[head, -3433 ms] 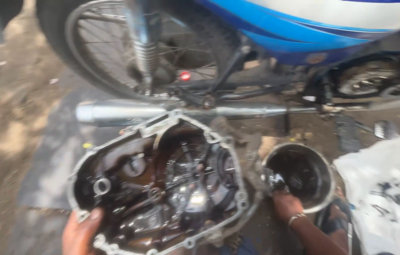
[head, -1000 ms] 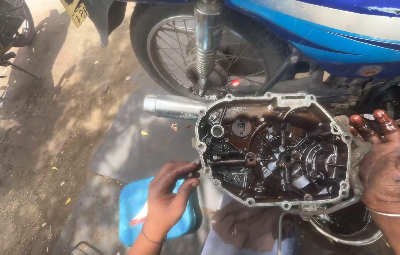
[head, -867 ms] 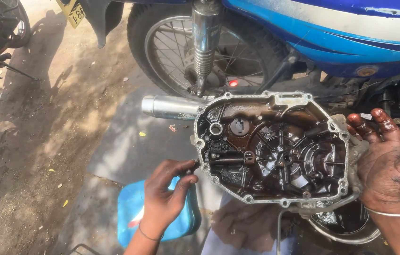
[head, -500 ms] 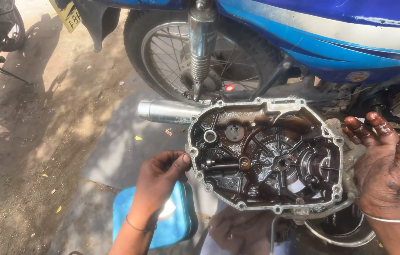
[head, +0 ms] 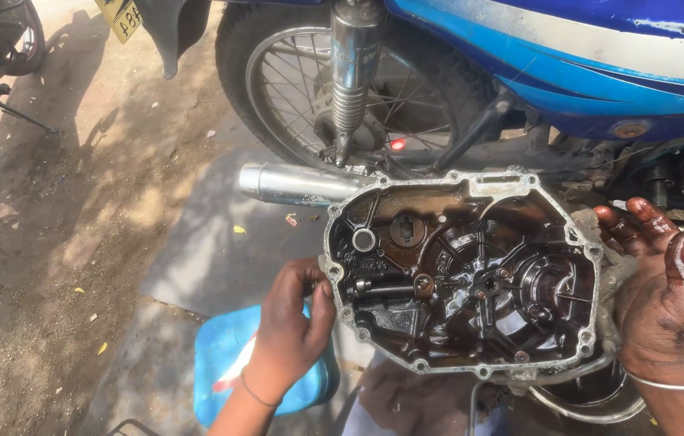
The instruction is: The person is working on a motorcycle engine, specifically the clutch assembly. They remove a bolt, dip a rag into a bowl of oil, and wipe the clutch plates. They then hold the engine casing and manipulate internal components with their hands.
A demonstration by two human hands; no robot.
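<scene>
Between both hands (head: 289, 319), oily engine cover (head: 463, 274)

engine cover (head: 463, 278) centre, between left hand (head: 289, 323) and right hand (head: 661, 303) | wheel (head: 350, 81) far | exhaust pipe (head: 293, 184) far-left of cover | plastic container (head: 229, 367) near-left, under left hand | bowl (head: 592, 396) near-right, below cover
</scene>
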